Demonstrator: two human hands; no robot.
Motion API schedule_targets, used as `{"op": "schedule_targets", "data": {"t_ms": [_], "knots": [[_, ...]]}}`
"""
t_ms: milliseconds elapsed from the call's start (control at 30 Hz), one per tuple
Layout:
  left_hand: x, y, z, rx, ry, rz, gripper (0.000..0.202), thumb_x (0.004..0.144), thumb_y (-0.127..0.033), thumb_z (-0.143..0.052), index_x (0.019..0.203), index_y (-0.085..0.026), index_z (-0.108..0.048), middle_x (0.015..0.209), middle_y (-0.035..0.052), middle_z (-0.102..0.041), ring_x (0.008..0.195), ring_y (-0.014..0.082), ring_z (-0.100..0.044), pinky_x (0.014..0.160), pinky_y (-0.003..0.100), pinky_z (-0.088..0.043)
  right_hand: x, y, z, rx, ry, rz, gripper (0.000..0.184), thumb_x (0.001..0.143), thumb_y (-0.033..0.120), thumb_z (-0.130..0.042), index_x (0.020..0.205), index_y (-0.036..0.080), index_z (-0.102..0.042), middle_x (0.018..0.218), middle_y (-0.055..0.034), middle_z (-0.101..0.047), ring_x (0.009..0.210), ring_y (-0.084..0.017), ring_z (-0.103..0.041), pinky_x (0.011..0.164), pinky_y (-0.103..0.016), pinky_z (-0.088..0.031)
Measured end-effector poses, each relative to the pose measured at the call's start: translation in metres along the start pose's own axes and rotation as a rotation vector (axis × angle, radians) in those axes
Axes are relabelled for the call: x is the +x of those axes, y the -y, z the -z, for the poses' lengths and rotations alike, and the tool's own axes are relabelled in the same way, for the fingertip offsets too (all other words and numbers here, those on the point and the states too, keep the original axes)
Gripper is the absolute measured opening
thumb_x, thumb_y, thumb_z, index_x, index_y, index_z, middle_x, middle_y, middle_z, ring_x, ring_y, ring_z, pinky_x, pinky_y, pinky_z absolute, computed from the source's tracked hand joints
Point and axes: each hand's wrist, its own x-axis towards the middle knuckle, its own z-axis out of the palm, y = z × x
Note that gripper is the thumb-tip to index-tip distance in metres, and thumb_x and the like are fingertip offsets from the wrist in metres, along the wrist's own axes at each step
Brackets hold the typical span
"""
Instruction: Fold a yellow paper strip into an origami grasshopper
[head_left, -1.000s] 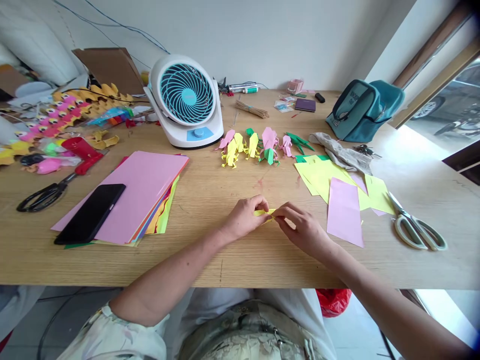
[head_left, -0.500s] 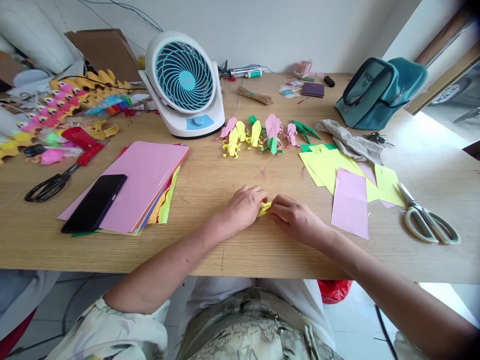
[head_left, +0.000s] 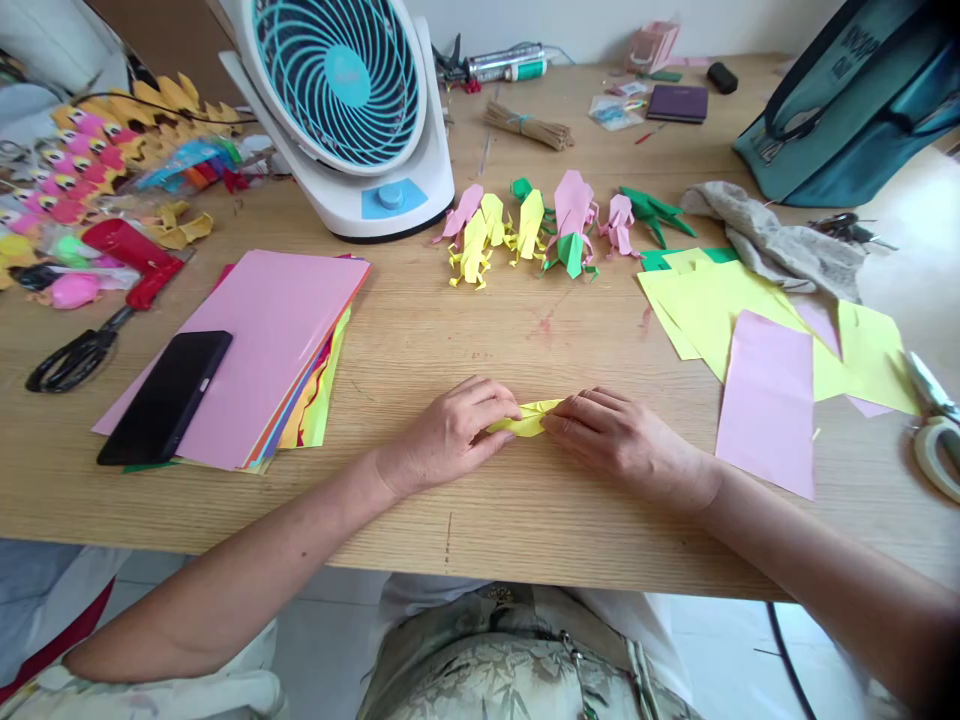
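A narrow piece of folded yellow paper point(head_left: 529, 419) lies close to the tabletop between my two hands. My left hand point(head_left: 463, 425) pinches its left end, fingers closed over the edge. At the other end my right hand point(head_left: 613, 436) presses and grips the paper with bent fingers; part of the paper is hidden under the fingertips. Beyond my hands stands a cluster of folded paper animals in yellow, pink and green, among them a yellow paper animal point(head_left: 474, 250) and a pink paper animal point(head_left: 574, 205).
A white fan point(head_left: 349, 80) stands at the back left. Left lie a stack of coloured paper point(head_left: 277, 350), a black phone point(head_left: 166, 397) and a red-handled tool point(head_left: 124, 250). Right are yellow sheets point(head_left: 750, 310), a pink sheet point(head_left: 766, 400), scissors point(head_left: 937, 440), a grey cloth point(head_left: 772, 240) and a teal bag point(head_left: 847, 110).
The camera view has shifted closer and lower. More of the yellow paper shows between my hands, which are slightly farther apart; both still hold it.
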Motion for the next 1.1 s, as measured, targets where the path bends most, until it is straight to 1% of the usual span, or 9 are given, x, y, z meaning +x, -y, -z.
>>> {"op": "schedule_targets", "data": {"t_ms": [167,300,400,533,633,700,800,933,1100], "knots": [[0.0,-0.003,-0.001,0.133,0.038,0.011,0.018,0.093,-0.03,-0.061,0.106,-0.017,-0.061,0.107,0.0085,-0.063,0.101,0.0209,-0.057,0.09,0.036,-0.048,0.007,0.0,0.001,-0.08,0.003,0.002,0.026,0.099,0.01,-0.042,0.089,0.016,-0.066,0.082,-0.0087,-0.063,0.068,-0.019,-0.052,0.064,-0.035,-0.041],[0.007,-0.008,-0.005,0.233,0.013,0.008,0.014,0.095,-0.027,-0.058,0.104,-0.017,-0.061,0.103,0.0079,-0.063,0.098,0.0204,-0.056,0.087,0.035,-0.048,0.005,-0.001,-0.005,-0.042,-0.045,-0.039,0.024,0.098,0.01,-0.044,0.09,0.016,-0.067,0.083,-0.0093,-0.064,0.07,-0.019,-0.054,0.065,-0.034,-0.043],[0.011,-0.012,-0.009,0.338,0.002,-0.038,0.012,0.098,-0.023,-0.052,0.097,-0.016,-0.062,0.1,0.0072,-0.065,0.093,0.019,-0.057,0.082,0.033,-0.047,0.004,-0.002,-0.009,0.04,-0.08,-0.102,0.022,0.097,0.012,-0.046,0.091,0.017,-0.067,0.082,-0.0085,-0.063,0.071,-0.018,-0.056,0.066,-0.033,-0.045],[0.013,-0.016,-0.011,0.481,0.025,-0.135,0.017,0.099,-0.017,-0.047,0.095,-0.016,-0.063,0.092,0.0062,-0.066,0.085,0.0184,-0.056,0.076,0.033,-0.044,0.004,-0.004,-0.008,0.268,-0.146,-0.263,0.019,0.097,0.014,-0.048,0.095,0.019,-0.066,0.086,-0.0068,-0.065,0.074,-0.016,-0.06,0.065,-0.027,-0.047],[0.012,-0.017,-0.011,0.51,0.02,-0.135,0.016,0.099,-0.015,-0.047,0.093,-0.015,-0.062,0.09,0.0059,-0.065,0.082,0.0183,-0.055,0.075,0.032,-0.043,0.004,-0.008,-0.007,0.424,-0.162,-0.365,0.015,0.095,0.015,-0.052,0.098,0.02,-0.066,0.089,-0.0049,-0.066,0.072,-0.013,-0.061,0.063,-0.025,-0.046],[0.012,-0.016,-0.012,0.498,0.005,-0.118,0.016,0.099,-0.015,-0.046,0.091,-0.016,-0.061,0.089,0.0055,-0.064,0.082,0.0177,-0.054,0.075,0.032,-0.043,0.003,-0.011,-0.007,0.477,-0.151,-0.39,0.014,0.094,0.015,-0.053,0.096,0.02,-0.066,0.09,-0.0046,-0.066,0.071,-0.013,-0.061,0.062,-0.024,-0.046],[0.012,-0.013,-0.014,0.483,-0.014,-0.109,0.015,0.099,-0.016,-0.047,0.093,-0.016,-0.06,0.088,0.0051,-0.063,0.082,0.0176,-0.054,0.074,0.031,-0.043,0.001,-0.014,-0.008,0.519,-0.118,-0.371,0.014,0.093,0.015,-0.055,0.098,0.021,-0.066,0.094,-0.006,-0.065,0.076,-0.014,-0.063,0.065,-0.025,-0.049],[0.012,-0.011,-0.015,0.475,-0.012,-0.119,0.013,0.099,-0.016,-0.047,0.093,-0.016,-0.059,0.09,0.0054,-0.063,0.082,0.0179,-0.054,0.073,0.032,-0.042,0.002,-0.009,-0.007,0.46,-0.085,-0.32,0.016,0.092,0.014,-0.055,0.101,0.021,-0.066,0.098,-0.0069,-0.063,0.082,-0.016,-0.064,0.071,-0.026,-0.051],[0.012,-0.011,-0.013,0.424,0.004,-0.101,0.012,0.099,-0.02,-0.048,0.095,-0.017,-0.059,0.092,0.0056,-0.064,0.086,0.0188,-0.055,0.077,0.033,-0.044,0.008,0.001,-0.01,0.264,-0.092,-0.296,0.018,0.098,0.019,-0.048,0.093,0.019,-0.065,0.088,-0.0077,-0.061,0.076,-0.017,-0.06,0.067,-0.029,-0.05]]}}
